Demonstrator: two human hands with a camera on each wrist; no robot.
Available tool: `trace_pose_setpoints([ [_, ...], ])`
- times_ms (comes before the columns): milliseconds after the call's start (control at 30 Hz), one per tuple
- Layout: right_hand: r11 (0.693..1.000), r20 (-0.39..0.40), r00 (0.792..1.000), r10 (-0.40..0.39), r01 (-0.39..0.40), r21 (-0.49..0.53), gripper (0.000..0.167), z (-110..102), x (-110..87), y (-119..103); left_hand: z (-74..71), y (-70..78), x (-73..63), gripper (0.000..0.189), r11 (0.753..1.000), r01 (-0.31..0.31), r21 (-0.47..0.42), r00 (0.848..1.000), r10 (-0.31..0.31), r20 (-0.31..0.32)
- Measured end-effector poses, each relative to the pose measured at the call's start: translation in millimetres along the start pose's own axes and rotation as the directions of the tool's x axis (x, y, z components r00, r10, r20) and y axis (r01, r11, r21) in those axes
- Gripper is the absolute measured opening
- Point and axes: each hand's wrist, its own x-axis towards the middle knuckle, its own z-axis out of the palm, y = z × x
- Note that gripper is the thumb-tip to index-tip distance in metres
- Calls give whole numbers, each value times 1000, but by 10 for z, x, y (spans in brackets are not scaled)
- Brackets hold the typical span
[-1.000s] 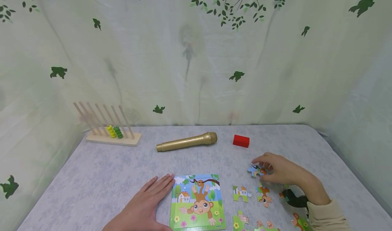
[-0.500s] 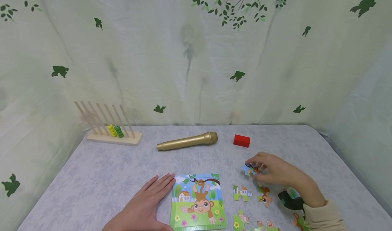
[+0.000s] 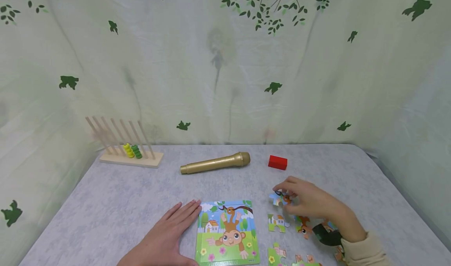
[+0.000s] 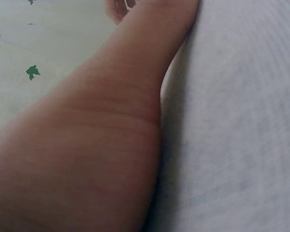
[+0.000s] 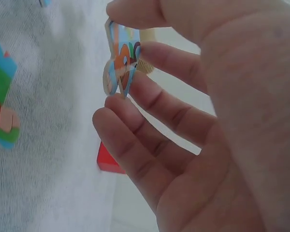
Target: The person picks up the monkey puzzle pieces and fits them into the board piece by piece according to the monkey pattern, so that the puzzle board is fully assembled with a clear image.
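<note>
From the head view, a person's right hand (image 3: 311, 198) pinches a puzzle piece (image 3: 276, 198) over the gray table (image 3: 141, 191), just beyond the right side of a monkey picture board (image 3: 227, 234). The left hand (image 3: 165, 234) lies flat, fingers straight and gripping nothing, fingertips at the board's left edge, perhaps to steady it. Loose pieces (image 3: 276, 223) lie face up to the board's right, presumably so their pictures can be read. A toy abacus (image 3: 132, 162), gold microphone (image 3: 215, 164) and red block (image 3: 277, 162) sit farther back, seemingly parked out of the way.

On the left wrist view, the left wrist (image 4: 101, 145) crowds the frame beside the tabletop; what the fingers touch cannot be told from here.

On the right wrist view, thumb (image 5: 135, 13) and index finger (image 5: 171, 60) close on the piece, parted only by it, likely to leave its picture uncovered. The other fingers curve loosely, holding nothing.
</note>
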Motion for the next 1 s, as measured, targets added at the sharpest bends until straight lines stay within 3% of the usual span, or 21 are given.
trace_pose_setpoints([
  [300, 999, -20, 1000, -6, 5, -33, 38, 56, 50, -135, -6, 5, 12, 125, 1000, 1, 19, 1000, -1, 14],
  [600, 994, -13, 995, -96, 95, -50, 37, 98, 163, -255, -15, 13, 18, 125, 1000, 30, 11, 998, -30, 47],
  [1000, 989, 1, 991, -135, 135, -61, 38, 59, 316, -458, 1, 2, 6, 126, 1000, -3, 14, 1000, 3, -6],
])
